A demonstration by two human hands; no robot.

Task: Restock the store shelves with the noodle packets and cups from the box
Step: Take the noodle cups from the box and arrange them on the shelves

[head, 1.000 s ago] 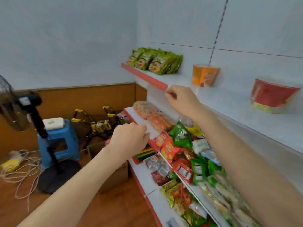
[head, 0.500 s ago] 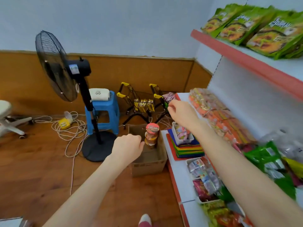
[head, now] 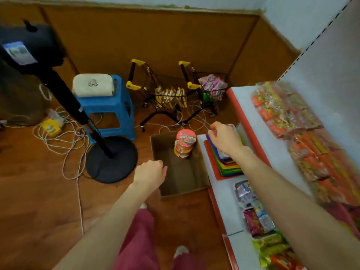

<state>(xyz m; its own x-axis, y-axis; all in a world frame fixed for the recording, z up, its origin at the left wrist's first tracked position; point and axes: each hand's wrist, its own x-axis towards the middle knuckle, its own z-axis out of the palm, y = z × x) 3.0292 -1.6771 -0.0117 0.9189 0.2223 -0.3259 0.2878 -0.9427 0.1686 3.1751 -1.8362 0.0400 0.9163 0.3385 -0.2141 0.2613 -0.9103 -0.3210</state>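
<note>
Hands [head: 150,173] [head: 226,138] — now down by box [head: 201,178]

The box [head: 175,180] sits on the floor [head: 39,191], just left of the shelf [head: 259,121]. Cups [head: 185,143], seemingly two stacked, stand in its far end. Behind it are two carts [head: 167,94]; to the left are a stool [head: 109,106] and a fan [head: 111,158].

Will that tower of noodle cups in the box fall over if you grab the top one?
Probably wobbly: the noodle cups stand in a tall, narrow stack in the box, with nothing packed round them. They look like light lidded cups, so a sideways bump could likely tip them. Lifting the top one straight up seems safest.
</note>
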